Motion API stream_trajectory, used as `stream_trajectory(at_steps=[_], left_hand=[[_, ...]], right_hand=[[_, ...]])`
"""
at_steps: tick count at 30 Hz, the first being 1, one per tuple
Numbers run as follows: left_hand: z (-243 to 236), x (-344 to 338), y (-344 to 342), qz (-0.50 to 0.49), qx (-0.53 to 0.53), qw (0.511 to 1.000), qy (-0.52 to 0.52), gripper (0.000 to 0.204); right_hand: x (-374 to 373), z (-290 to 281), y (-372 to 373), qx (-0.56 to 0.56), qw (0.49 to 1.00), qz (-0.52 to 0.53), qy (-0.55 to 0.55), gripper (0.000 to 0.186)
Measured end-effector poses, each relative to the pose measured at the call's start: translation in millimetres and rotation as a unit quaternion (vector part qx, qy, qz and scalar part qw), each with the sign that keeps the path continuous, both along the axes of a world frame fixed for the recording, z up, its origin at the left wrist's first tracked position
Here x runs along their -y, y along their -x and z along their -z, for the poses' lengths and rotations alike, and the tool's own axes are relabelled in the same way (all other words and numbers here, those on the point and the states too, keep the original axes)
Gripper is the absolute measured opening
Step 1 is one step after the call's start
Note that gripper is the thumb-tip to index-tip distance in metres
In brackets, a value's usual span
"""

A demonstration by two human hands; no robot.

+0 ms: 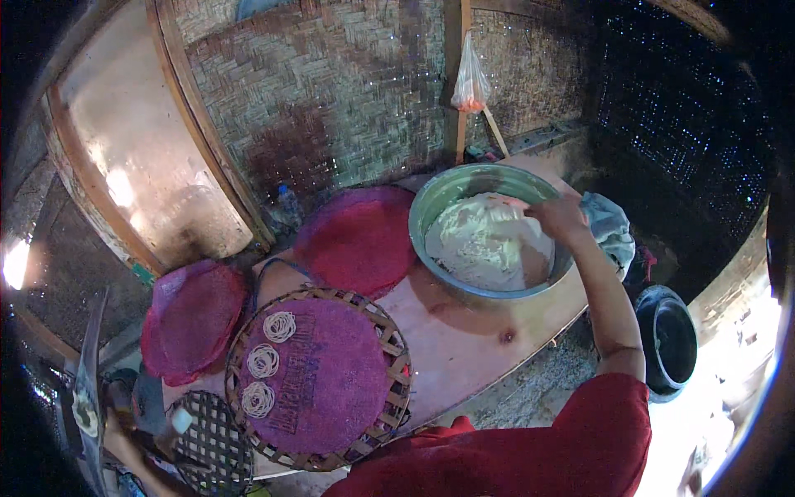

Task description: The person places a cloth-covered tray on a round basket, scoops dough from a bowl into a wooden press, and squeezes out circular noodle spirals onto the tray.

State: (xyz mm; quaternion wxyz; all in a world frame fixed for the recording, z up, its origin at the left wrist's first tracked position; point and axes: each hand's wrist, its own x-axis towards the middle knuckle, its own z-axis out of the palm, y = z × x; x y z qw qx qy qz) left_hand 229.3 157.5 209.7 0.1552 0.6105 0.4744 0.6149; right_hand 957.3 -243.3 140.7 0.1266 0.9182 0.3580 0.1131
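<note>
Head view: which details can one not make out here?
Head view, left hand: grip lost in shadow.
Head view, right hand: what lies beneath, hidden by the hand.
Head view, hanging plastic bag: too small to tell what it holds.
Head view, black tub: inside too dark.

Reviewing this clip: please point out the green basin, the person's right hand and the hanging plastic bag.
Green basin (442, 199): head view, inner wall at left.
Right hand (560, 219): head view, back of the hand.
Hanging plastic bag (471, 88): head view, middle of the bag.
</note>
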Motion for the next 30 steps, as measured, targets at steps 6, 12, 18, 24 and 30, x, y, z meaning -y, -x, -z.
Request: stream_trajectory(at_steps=[6, 12, 18, 24, 30], left_hand=[[-9.6, 14.7, 23.4, -0.150, -0.158, 0.976, 0.022, 0.044], [-13.7, 15.0, 0.2, -0.033, -0.044, 0.993, 0.100, 0.044], [-25.5, 31.1, -175.5, 0.208, -0.286, 0.935, -0.011, 0.038], [-38.7, 91.7, -350.2, 0.300, -0.422, 0.757, -0.398, 0.028], [-16.5, 118.7, -412.9, 0.425, -0.292, 0.736, -0.438, 0.021]], right_hand=[[-37.5, 55.0, -41.2, -0.062, 0.997, -0.011, -0.047, 0.027], [-41.4, 35.9, 7.2, -0.084, 0.994, -0.076, -0.009, 0.029], [9.9, 19.5, 17.2, -0.204, 0.970, -0.093, -0.093, 0.027], [26.2, -97.1, 109.4, -0.462, 0.852, -0.148, -0.194, 0.033], [1.9, -127.0, 177.2, -0.442, 0.846, -0.225, -0.195, 0.036]])
